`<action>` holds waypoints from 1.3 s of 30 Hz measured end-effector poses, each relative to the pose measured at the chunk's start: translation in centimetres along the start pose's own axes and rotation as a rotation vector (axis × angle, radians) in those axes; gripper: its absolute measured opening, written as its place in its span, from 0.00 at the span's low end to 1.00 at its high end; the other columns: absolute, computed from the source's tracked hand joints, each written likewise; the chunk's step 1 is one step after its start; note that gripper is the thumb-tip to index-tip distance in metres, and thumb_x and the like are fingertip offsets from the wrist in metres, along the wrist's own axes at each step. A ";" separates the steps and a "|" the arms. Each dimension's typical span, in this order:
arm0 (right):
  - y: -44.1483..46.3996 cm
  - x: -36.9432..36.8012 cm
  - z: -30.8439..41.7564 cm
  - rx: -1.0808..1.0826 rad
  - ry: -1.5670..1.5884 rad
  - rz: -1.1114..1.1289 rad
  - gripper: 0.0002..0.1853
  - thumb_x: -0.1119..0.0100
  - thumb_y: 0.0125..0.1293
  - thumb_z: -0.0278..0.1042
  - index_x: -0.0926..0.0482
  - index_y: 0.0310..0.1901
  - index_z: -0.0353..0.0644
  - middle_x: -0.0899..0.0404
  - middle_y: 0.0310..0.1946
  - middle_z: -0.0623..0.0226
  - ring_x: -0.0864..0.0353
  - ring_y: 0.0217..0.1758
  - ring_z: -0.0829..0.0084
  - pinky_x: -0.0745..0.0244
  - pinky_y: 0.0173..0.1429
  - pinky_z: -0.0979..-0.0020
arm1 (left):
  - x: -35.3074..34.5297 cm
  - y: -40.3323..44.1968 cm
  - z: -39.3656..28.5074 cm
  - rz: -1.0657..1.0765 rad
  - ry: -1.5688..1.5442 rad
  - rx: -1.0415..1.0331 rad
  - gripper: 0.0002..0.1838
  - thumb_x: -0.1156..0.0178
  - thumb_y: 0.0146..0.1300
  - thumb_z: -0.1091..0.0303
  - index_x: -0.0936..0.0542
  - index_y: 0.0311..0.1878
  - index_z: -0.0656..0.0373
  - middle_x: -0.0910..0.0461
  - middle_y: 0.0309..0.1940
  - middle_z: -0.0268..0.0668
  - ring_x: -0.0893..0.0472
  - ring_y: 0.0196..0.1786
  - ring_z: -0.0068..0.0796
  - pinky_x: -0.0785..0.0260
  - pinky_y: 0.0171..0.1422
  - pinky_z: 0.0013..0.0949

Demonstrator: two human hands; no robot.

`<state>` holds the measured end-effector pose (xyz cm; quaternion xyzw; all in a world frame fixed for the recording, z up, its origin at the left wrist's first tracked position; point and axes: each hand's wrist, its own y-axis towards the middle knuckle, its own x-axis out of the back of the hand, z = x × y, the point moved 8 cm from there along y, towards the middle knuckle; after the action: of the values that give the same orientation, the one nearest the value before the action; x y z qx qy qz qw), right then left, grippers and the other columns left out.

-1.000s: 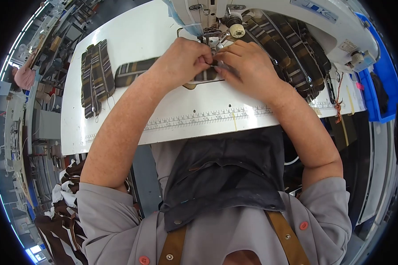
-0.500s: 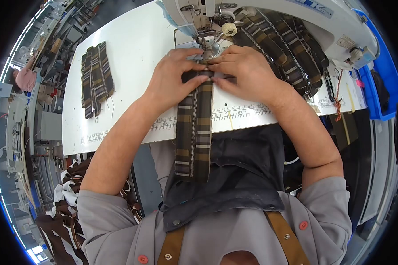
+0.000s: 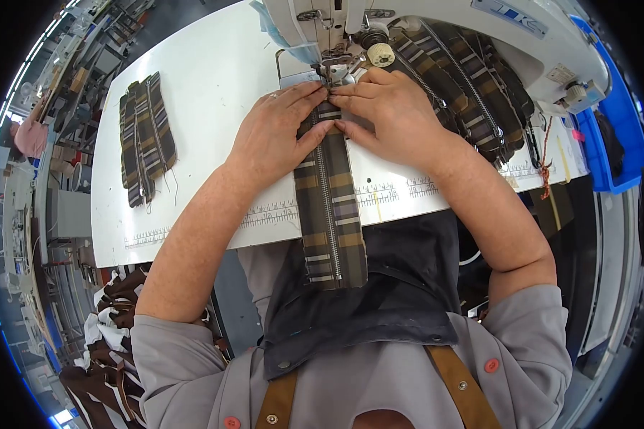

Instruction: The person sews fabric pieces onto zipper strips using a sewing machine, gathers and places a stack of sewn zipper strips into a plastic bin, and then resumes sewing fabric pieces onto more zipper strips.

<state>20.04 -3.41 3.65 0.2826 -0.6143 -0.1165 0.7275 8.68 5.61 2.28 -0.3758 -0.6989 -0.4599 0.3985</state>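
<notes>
A plaid fabric strip with a metal zipper (image 3: 329, 207) runs from the sewing machine's needle area (image 3: 327, 75) down over the table's front edge onto the dark apron. My left hand (image 3: 279, 129) lies on the strip's left side near its top end, fingers closed on the fabric beside the presser foot. From the right, my right hand (image 3: 386, 114) pinches the strip's right edge at the same height. Both thumbs point at each other across the strip. The strip's far end is hidden under the fingertips and the foot.
More plaid zipper pieces (image 3: 147, 139) lie at the table's left. A larger pile of them (image 3: 472, 93) sits right of the needle, below the machine arm (image 3: 508, 21). A blue bin (image 3: 615, 129) stands at the right. A person in pink (image 3: 31, 136) is far left.
The strip first lay sideways to the left under my hands, then turned to point toward my body. Since then its lower end has shifted slightly right, and my hands have moved closer against the foot.
</notes>
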 end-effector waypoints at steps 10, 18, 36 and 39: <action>0.2 0.0 0.2 0.018 -0.012 -0.018 0.20 0.29 0.64 0.45 0.10 0.53 0.42 0.10 0.51 0.70 0.18 0.54 0.66 0.23 0.56 0.61 | 0.1 -0.1 0.4 -0.046 -0.026 0.030 0.25 0.36 0.74 0.56 0.18 0.68 0.61 0.20 0.70 0.41 0.22 0.72 0.46 0.32 0.76 0.46; 0.1 -0.1 0.2 0.014 -0.029 -0.012 0.22 0.30 0.65 0.48 0.11 0.53 0.42 0.11 0.51 0.69 0.18 0.54 0.66 0.23 0.56 0.61 | -0.1 0.2 0.6 -0.059 -0.106 0.047 0.24 0.34 0.73 0.59 0.18 0.66 0.64 0.19 0.69 0.46 0.21 0.72 0.48 0.28 0.76 0.43; -0.1 0.1 0.5 0.012 -0.040 -0.020 0.26 0.33 0.66 0.56 0.12 0.54 0.42 0.12 0.51 0.68 0.20 0.56 0.64 0.25 0.56 0.61 | -0.2 0.1 0.6 -0.012 -0.076 0.044 0.30 0.34 0.73 0.50 0.19 0.70 0.60 0.22 0.73 0.42 0.30 0.80 0.42 0.45 0.87 0.53; -0.1 0.0 0.5 0.005 -0.038 -0.007 0.25 0.33 0.67 0.56 0.12 0.54 0.42 0.12 0.51 0.68 0.20 0.56 0.64 0.25 0.56 0.61 | -0.2 0.0 0.5 -0.020 -0.038 0.030 0.29 0.34 0.72 0.54 0.20 0.71 0.58 0.23 0.73 0.42 0.28 0.79 0.45 0.44 0.86 0.55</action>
<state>19.60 -3.66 3.64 0.2843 -0.6274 -0.1230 0.7145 8.59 6.08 1.98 -0.3712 -0.7170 -0.4461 0.3861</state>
